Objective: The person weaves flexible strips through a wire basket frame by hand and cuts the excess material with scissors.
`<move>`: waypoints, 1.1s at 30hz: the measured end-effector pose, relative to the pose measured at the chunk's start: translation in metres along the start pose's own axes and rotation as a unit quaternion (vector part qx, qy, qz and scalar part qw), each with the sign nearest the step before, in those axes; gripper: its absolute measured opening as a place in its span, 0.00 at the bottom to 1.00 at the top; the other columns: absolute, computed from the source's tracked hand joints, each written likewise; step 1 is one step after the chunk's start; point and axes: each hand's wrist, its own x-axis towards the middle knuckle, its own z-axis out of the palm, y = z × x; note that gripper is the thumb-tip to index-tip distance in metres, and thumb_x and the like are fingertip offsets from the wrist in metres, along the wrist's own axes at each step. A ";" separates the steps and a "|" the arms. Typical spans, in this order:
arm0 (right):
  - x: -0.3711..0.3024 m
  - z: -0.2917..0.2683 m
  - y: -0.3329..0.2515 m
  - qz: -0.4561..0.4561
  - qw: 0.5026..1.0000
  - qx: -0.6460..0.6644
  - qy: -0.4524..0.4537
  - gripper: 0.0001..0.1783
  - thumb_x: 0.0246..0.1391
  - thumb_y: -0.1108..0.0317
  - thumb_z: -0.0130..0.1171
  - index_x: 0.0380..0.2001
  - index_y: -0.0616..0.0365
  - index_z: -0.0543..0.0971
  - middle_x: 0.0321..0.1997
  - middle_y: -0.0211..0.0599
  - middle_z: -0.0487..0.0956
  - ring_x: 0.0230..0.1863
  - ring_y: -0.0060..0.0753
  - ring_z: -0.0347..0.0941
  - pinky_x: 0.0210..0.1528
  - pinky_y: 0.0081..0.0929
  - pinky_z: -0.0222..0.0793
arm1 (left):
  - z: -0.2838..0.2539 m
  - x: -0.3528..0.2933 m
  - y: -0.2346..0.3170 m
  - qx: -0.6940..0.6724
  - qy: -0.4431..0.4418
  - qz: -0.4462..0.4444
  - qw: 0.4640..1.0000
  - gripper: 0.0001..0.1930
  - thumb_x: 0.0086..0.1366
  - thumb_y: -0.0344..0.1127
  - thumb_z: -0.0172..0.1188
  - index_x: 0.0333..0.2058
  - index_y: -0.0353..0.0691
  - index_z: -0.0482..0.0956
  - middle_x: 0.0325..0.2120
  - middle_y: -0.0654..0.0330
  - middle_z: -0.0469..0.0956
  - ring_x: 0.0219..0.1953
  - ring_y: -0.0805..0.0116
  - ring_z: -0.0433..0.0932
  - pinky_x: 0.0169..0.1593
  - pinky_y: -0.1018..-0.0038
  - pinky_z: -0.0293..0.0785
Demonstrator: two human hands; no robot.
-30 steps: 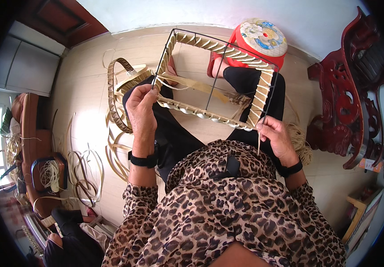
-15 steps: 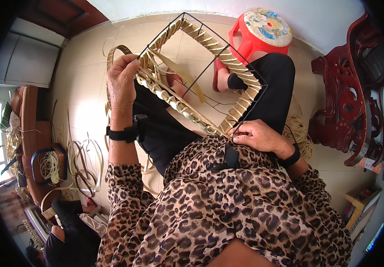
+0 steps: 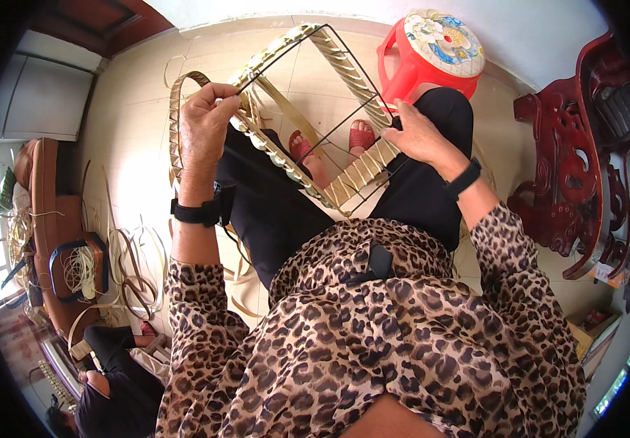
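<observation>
A rectangular black wire frame (image 3: 280, 60) hangs tilted above my knees, its sides wrapped in pale woven plant strips (image 3: 362, 173) bound on with a thin lacing. My left hand (image 3: 207, 125) is closed on the frame's left corner, thumb and forefinger pinched there. At the right corner my right hand (image 3: 428, 139) grips the frame, its fingers partly hidden behind the wire and the wrapping. A loose flat strip (image 3: 286, 102) dangles inside the frame from near the left corner. Through the opening show crossing wires and red sandals (image 3: 361, 136).
A red plastic stool (image 3: 397, 62) with a floral seat stands beyond my right knee. Carved dark wooden furniture (image 3: 559, 157) is at the right. Coiled strips (image 3: 134, 274) lie on the floor at left, by a brown bench (image 3: 43, 179). Another person (image 3: 121, 390) sits at lower left.
My right hand has moved from the frame's near corner up and away to its right corner. The frame has turned and tilted, its right side coming closer in. My left hand keeps its corner.
</observation>
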 end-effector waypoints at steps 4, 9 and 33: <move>0.009 0.007 0.013 0.070 0.975 0.124 -0.172 0.23 0.46 0.63 0.49 0.44 0.68 0.65 0.37 0.47 0.73 0.40 0.38 0.70 0.44 0.27 0.62 | 0.002 0.005 0.001 0.065 -0.023 -0.007 0.998 0.06 0.48 0.28 0.55 0.26 0.34 0.76 0.15 0.70 0.70 0.16 0.87 0.61 0.20 0.89 0.54; 0.000 0.007 0.000 0.068 0.947 0.276 -0.149 0.13 0.53 0.68 0.40 0.24 0.67 0.70 0.18 0.34 0.71 0.22 0.23 0.69 0.29 0.19 0.64 | -0.003 0.037 -0.010 0.155 -0.024 0.039 0.987 0.08 0.48 0.32 0.54 0.26 0.36 0.77 0.14 0.67 0.72 0.13 0.86 0.61 0.16 0.86 0.52; -0.004 0.014 -0.003 0.244 0.797 0.548 -0.072 0.12 0.54 0.66 0.42 0.38 0.60 0.69 0.17 0.20 0.59 0.15 0.12 0.51 0.23 0.16 0.56 | 0.026 -0.073 -0.012 0.160 -0.082 -0.082 0.980 0.16 0.51 0.24 0.51 0.42 0.33 0.71 0.35 0.57 0.74 0.38 0.73 0.72 0.43 0.80 0.67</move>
